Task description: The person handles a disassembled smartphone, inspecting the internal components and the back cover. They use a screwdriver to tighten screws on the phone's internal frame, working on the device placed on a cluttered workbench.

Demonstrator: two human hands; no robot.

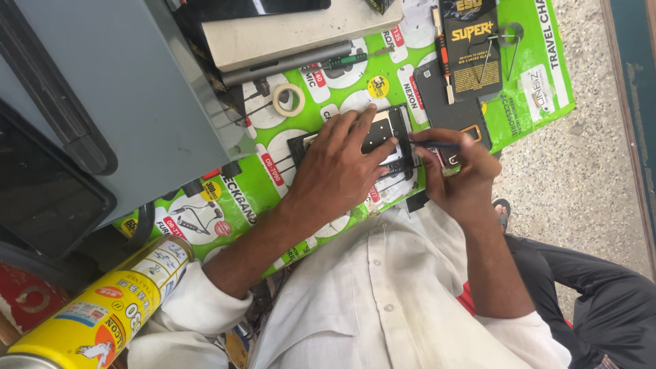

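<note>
Fingers of your left hand (pixel 339 166) spread flat, pinning the opened phone (pixel 386 140) at frame centre, so your right hand (pixel 459 179), pinching a thin tool (pixel 433 145), works steadily.

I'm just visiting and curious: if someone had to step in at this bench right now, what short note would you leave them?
Left hand: pressed flat on the opened phone, steadying it on the green mat.
Right hand: gripping a thin dark tool, tip at the phone's right edge.
Nearby: tape roll, black back cover, tweezers, yellow spray can.
Done: phone is open.
Left: work inside goes on; cover not yet refitted.
</note>
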